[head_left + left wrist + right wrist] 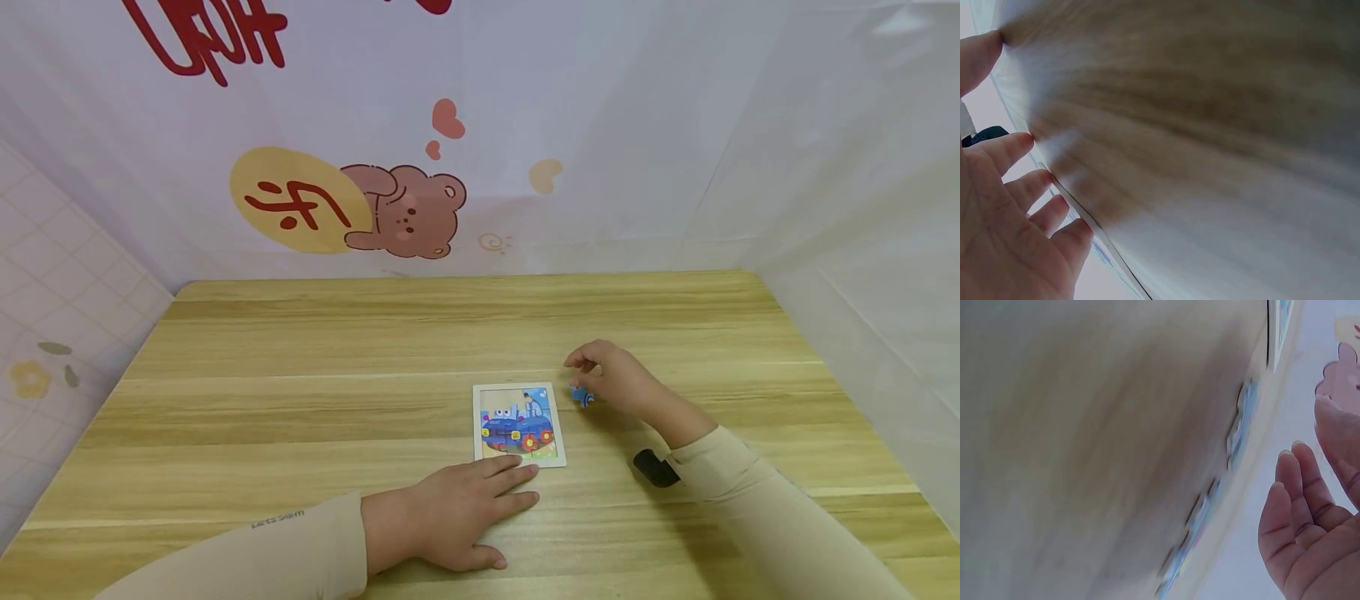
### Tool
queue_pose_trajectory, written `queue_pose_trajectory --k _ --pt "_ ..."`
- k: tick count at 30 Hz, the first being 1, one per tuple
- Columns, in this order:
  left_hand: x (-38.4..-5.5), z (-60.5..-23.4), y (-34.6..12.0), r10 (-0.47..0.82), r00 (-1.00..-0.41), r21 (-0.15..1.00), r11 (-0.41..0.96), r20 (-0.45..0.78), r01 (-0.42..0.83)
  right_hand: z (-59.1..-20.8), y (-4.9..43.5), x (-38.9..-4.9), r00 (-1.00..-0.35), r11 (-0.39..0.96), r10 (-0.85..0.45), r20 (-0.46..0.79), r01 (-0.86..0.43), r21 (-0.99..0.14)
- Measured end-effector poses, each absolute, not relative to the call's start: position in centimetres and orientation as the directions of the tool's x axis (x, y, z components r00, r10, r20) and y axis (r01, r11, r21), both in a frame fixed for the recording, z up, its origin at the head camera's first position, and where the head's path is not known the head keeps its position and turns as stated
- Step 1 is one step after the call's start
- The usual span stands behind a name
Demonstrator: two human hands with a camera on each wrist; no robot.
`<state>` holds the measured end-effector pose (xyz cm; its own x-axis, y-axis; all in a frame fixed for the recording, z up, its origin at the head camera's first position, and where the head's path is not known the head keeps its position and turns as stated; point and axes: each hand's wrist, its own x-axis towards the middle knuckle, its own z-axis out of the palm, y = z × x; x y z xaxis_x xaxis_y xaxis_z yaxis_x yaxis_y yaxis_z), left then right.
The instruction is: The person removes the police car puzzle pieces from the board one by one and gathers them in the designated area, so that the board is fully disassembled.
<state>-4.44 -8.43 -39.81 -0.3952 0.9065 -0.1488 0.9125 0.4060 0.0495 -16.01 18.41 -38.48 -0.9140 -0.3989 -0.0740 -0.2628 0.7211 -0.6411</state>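
Observation:
A framed jigsaw puzzle with a blue cartoon vehicle lies on the table, bare board showing at its upper left. My left hand rests flat with fingers spread, the fingertips at the frame's near edge. To the right of the frame, my right hand hovers above a loose blue jigsaw piece. Its fingers are loosely bent and hold nothing. In the right wrist view, jigsaw pieces lie on the table, apart from the hand; the hand hides some of them in the head view.
The wood-grain table reaches back to a white curtain printed with a bear and hearts. A black object shows beside the right sleeve cuff. Pale sheeting hangs along both sides.

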Motion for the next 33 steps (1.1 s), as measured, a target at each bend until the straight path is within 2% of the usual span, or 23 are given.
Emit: queue_pose_trajectory --k 13,20,33 --pt "-4.4 -39.8 -8.3 0.902 -0.406 0.053 0.417 -0.147 0.907 -38.6 16.0 -15.6 -0.876 0.689 -0.464 -0.128 -0.267 -0.674" --pt "-4.4 -39.9 -8.4 0.904 -0.403 0.056 0.414 -0.143 0.909 -38.5 14.9 -15.4 -0.867 0.708 -0.465 -0.178 -0.243 -0.663" --pt "-4.4 -39.9 -8.5 0.902 -0.406 0.064 0.418 -0.147 0.906 -38.8 13.9 -15.1 -0.856 0.739 -0.479 -0.193 -0.275 -0.616"
